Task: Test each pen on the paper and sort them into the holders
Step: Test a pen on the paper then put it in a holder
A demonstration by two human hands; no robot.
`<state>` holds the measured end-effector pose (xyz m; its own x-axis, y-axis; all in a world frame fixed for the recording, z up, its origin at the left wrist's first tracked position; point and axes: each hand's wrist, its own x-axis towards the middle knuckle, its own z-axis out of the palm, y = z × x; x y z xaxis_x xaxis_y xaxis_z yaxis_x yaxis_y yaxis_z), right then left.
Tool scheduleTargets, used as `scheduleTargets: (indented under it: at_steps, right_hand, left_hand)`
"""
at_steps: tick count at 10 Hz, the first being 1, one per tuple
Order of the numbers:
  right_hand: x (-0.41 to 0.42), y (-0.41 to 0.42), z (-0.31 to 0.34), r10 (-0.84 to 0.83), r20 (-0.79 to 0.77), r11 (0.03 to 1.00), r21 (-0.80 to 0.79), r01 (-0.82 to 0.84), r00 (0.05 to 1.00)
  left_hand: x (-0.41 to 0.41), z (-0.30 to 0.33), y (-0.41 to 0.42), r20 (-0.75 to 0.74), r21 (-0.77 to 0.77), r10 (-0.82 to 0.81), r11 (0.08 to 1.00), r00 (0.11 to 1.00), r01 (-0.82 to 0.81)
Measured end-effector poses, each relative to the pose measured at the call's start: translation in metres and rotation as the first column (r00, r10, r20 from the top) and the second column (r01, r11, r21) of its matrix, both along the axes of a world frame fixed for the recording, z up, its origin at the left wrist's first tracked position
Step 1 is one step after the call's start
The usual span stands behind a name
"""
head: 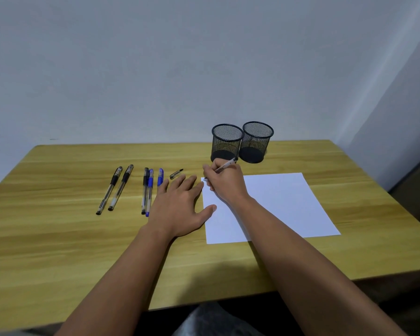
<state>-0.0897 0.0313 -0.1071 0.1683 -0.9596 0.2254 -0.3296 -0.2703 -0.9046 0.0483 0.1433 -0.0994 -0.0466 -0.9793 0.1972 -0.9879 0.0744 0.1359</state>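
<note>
My right hand [224, 184] grips an uncapped pen [224, 166] with its tip on the top left corner of the white paper [281, 202]. My left hand [180, 207] lies flat on the table beside the sheet, the thumb touching its left edge. A loose pen cap [176, 174] lies just beyond the left fingers. Two black-capped pens [115, 189] lie at the left. A black pen and a blue pen [148, 190] lie side by side nearer the hand, and another blue pen [160, 177] is partly hidden by my left hand. Two black mesh holders [226, 141] [257, 141] stand behind the paper.
The wooden table [58, 238] runs to a wall at the back and a wall corner at the right. Its front edge is near my body, with a dark gap below.
</note>
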Motion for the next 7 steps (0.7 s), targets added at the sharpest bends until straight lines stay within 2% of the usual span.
scheduleTargets:
  at_steps: [2,4,7]
  right_hand:
    - [0.0005,0.0003,-0.0001,-0.013,0.020,1.000,0.001,0.013,1.000]
    - [-0.0005,0.0033,0.0053,-0.072,0.244,0.994,0.094,0.051,0.967]
    - [-0.0001,-0.0004,-0.0016,-0.065,0.103,0.997,0.047,0.060,0.993]
  left_hand:
    - [0.0004,0.0002,0.0004,-0.005,0.000,0.001,1.000,1.000,-0.001]
    - [0.0002,-0.0004,0.0012,-0.018,-0.007,0.004,1.000,1.000,-0.004]
    - [0.0005,-0.0001,0.0012,-0.020,-0.005,0.001,1.000,1.000,-0.001]
